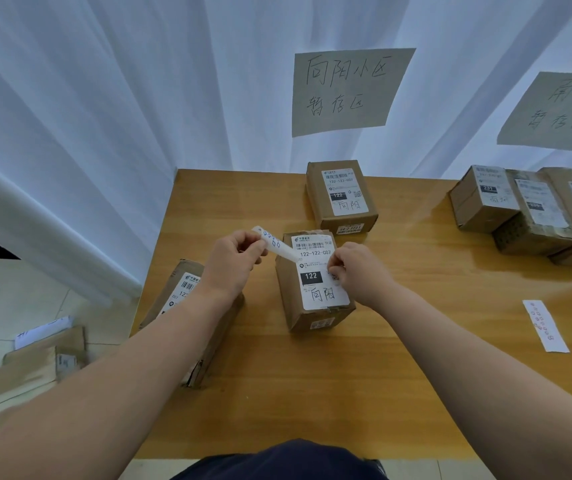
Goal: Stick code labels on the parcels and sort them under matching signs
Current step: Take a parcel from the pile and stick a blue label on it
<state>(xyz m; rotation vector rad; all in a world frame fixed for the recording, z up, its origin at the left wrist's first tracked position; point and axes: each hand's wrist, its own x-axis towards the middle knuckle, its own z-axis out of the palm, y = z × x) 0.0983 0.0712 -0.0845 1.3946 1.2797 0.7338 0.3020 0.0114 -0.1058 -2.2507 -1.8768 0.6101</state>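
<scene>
- Worktop (312, 393): pale wood, filling the lower centre of my view, with both forearms reaching across it.
- Floor boxes (45, 362): flattened brown cardboard at the lower left, off the worktop, with a white sheet on top.
- Spare strip (545, 325): a white paper strip with small marks, lying flat at the right, well apart from the parcels.
- Left parcel (187, 303): a brown carton at the worktop's left edge, partly hidden under my left forearm, its white shipping label facing up.
- Left hand (232, 261): fingers curled, pinching the label strip (275, 242), which slants down to the right over the middle parcel.
- Right hand (357, 271): fingertips drawn together on the middle parcel's shipping label; whether they hold a sticker I cannot tell.
- Middle parcel (315, 292): a brown carton at frame centre between the hands, its label reading 122.
- Far parcel (341, 197): just beyond the middle parcel, also marked 122, below the centre sign (346, 91).
- Three parcels (534, 209): packed side by side at the right edge, below the right sign (558, 112).
- Curtain (104, 98): white folds behind the worktop, carrying both handwritten signs.
</scene>
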